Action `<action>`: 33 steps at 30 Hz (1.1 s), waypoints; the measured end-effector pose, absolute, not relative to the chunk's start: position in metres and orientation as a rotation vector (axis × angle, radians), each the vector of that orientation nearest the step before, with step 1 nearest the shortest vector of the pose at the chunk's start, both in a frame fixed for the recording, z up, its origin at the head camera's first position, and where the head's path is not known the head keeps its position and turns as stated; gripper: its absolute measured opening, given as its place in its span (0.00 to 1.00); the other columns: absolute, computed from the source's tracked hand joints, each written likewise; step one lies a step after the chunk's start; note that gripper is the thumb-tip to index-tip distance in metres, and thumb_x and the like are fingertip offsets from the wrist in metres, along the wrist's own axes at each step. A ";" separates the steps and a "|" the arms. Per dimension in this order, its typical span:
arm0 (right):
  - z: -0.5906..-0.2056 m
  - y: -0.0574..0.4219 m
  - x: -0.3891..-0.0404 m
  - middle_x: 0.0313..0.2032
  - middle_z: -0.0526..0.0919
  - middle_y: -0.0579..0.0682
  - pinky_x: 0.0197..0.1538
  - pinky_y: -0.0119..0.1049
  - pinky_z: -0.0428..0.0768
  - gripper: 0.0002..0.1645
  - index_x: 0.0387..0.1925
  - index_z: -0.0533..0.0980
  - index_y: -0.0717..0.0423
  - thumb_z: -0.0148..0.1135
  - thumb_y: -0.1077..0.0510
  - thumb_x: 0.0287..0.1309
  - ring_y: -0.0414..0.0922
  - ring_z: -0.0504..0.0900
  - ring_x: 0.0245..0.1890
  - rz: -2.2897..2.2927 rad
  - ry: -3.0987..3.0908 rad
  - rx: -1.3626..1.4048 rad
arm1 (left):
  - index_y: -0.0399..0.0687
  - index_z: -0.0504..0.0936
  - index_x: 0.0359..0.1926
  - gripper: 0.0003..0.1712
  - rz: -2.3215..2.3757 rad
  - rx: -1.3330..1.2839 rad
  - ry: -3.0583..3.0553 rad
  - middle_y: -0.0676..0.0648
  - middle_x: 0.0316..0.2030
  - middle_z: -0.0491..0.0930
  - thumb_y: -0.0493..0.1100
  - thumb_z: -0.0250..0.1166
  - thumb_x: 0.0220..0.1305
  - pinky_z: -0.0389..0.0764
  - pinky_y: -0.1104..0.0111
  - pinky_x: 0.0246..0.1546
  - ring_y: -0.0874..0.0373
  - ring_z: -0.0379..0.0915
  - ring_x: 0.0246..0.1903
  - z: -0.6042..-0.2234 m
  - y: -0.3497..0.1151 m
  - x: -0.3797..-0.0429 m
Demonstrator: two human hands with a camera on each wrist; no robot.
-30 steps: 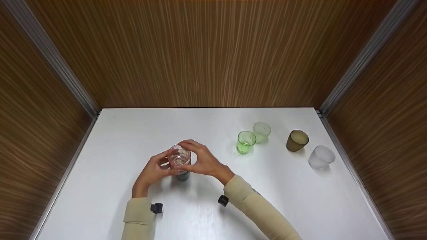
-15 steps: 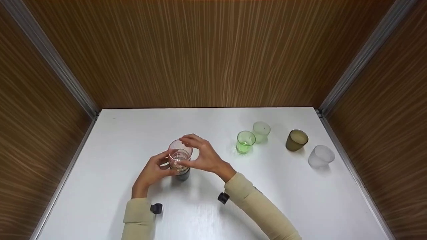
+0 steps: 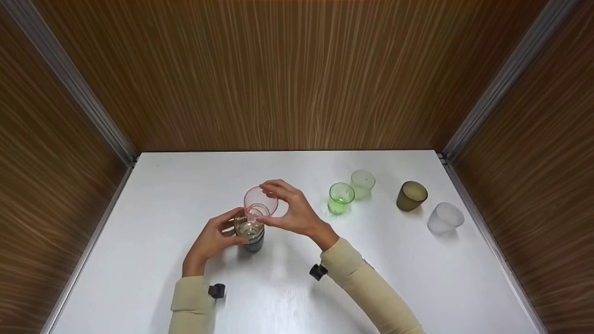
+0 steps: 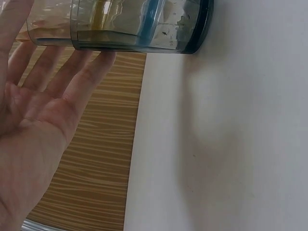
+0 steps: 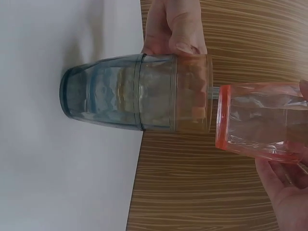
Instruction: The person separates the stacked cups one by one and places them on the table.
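Observation:
A stack of nested glasses (image 3: 253,245) stands upright left of the table's middle. Its bottom glass is blue, and an amber glass (image 5: 190,91) is topmost. My left hand (image 3: 214,239) holds the upper part of the stack between thumb and fingers. In the left wrist view its fingers (image 4: 82,79) lie along the far side. Just above the stack, a clear pink glass (image 5: 260,120) is held by my right hand (image 3: 297,211), thumb on one side and fingers on the other. A small gap shows between the pink glass's base and the amber rim.
Toward the back right stand a bright green glass (image 3: 340,205) and a frosted pale green one (image 3: 362,188), close together. Farther right are an olive glass (image 3: 410,198) and a frosted clear glass (image 3: 444,219). Wood-grain panels (image 3: 297,83) wall the white table (image 3: 399,273).
The pink glass has come up out of the stack in my right hand and shifted slightly right and away. My left hand has stayed on the stack.

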State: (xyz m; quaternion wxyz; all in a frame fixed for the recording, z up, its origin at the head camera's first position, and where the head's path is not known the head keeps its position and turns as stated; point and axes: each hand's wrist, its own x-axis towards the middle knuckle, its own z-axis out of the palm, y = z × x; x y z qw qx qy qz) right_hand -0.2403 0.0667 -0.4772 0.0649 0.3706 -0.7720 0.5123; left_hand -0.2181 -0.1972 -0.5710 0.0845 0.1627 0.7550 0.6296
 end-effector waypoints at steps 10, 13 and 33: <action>-0.477 0.089 -0.241 0.60 0.80 0.55 0.66 0.42 0.83 0.40 0.64 0.77 0.58 0.83 0.53 0.49 0.50 0.83 0.60 1.533 -2.325 1.096 | 0.47 0.70 0.75 0.51 1.872 0.495 2.255 0.38 0.69 0.74 0.38 0.82 0.49 0.81 0.58 0.66 0.37 0.73 0.67 -0.571 -0.196 -0.218; -0.478 0.096 -0.241 0.60 0.80 0.58 0.66 0.43 0.83 0.41 0.64 0.77 0.60 0.83 0.53 0.49 0.52 0.82 0.60 1.538 -2.331 1.074 | 0.47 0.70 0.74 0.51 1.878 0.497 2.253 0.37 0.69 0.74 0.38 0.83 0.49 0.81 0.59 0.66 0.37 0.73 0.68 -0.571 -0.195 -0.219; -0.488 0.147 -0.235 0.59 0.81 0.52 0.65 0.43 0.84 0.39 0.62 0.79 0.57 0.84 0.55 0.47 0.49 0.84 0.58 1.504 -2.345 0.924 | 0.50 0.73 0.73 0.49 1.908 0.499 2.229 0.39 0.68 0.76 0.36 0.82 0.49 0.81 0.68 0.63 0.39 0.73 0.68 -0.572 -0.195 -0.219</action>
